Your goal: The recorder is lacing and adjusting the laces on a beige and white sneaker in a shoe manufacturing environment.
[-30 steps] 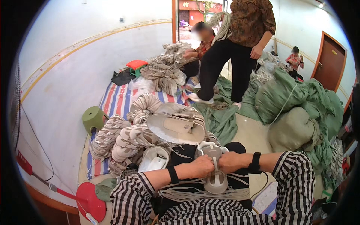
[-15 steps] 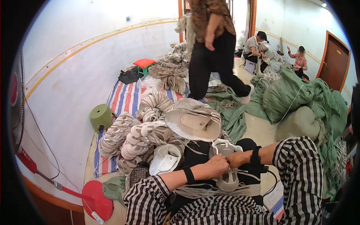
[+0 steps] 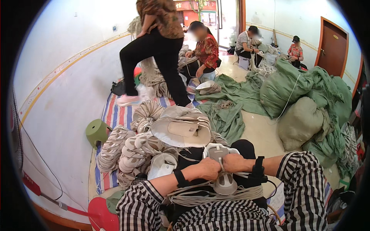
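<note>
A grey and white shoe upper [image 3: 225,185] lies across my lap, its toe pointing towards me. My left hand [image 3: 208,168] and my right hand [image 3: 233,163] are both closed over its lacing area, close together. A pale shoelace [image 3: 220,164] shows between them, and both hands seem to pinch it; the fingertips are partly hidden. Beneath the upper, a bundle of loose beige laces [image 3: 216,197] stretches over my lap. Just beyond my hands rests a stack of nested shoe uppers [image 3: 173,136], with another white-lined upper [image 3: 162,166] to the left of my left hand.
More rows of stacked uppers [image 3: 115,152] cover the striped sheet [image 3: 110,111], beside a green stool [image 3: 96,132]. Large green sacks [image 3: 285,90] lie at the right. A person [image 3: 162,46] stands on the sheet; others sit farther back. A red fan base [image 3: 103,215] is at lower left.
The view has shifted somewhat. The standing person has stepped to the left, uncovering a seated person behind. My hands stay closed at the upper's lacing.
</note>
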`<state>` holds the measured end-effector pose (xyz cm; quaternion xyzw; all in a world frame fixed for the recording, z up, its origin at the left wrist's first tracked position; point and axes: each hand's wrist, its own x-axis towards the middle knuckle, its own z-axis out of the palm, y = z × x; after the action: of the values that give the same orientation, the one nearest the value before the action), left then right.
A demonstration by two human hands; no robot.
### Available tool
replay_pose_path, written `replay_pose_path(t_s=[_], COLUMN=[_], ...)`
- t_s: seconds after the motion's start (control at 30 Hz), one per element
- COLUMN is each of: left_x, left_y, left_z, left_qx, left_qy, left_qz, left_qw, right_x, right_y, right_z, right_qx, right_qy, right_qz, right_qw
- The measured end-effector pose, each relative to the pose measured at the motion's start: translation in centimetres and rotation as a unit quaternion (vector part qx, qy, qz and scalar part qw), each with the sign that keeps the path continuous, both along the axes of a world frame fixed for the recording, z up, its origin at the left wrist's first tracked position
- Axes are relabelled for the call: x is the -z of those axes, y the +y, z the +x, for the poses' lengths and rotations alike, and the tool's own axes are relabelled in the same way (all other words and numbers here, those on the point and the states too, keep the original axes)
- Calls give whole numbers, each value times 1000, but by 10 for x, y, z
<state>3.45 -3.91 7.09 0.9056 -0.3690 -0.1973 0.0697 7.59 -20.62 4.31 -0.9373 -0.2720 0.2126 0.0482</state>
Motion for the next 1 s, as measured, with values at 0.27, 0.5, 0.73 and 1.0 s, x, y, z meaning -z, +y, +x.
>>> replay_pose_path(t_s=[0.27,0.5,0.73,1.0], left_x=[8,30,22,39], left_y=[-21,-4,-8,1], left_z=[7,21,10,16], left_qx=[-144,-178,-205,-316], left_qy=[42,105,53,80], left_qz=[69,-32,-77,-407], left_qw=[986,978,974,853], right_x=[6,1,2,3], right_y=[-17,-26,-28,-26], right_z=[-12,-23,-23,-23], right_qx=[31,-13,-36,-25], right_qy=[-85,-75,-81,-84], right_qz=[327,409,415,435], right_qw=[941,910,906,896])
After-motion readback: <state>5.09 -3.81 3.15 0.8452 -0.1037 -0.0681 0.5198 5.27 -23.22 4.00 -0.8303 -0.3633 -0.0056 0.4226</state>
